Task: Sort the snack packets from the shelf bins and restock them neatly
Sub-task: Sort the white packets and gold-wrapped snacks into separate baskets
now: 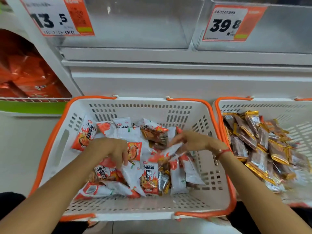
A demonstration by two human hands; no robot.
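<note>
Under the hands, glossy white-and-orange foil packets [148, 176] lie in a matt cream plastic basket [55, 149] with smooth orange rims, shiny gold-and-brown wrappers [256, 146] fill its twin to the right, and clear glossy plastic bins [135, 22] carry paper tags [55, 16] above

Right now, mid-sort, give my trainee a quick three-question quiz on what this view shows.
1. True or false: the clear shelf bin behind the 13.5 price tag is full of packets.
2. Which basket are both hands working in? A) the left basket with white-and-orange packets B) the right basket with gold-edged brown packets
3. Fill in: a few gold-edged packets lie mixed into the ____ basket.

Key
1. False; it looks empty.
2. A; the left hand and right hand both reach into it.
3. Left.
</note>
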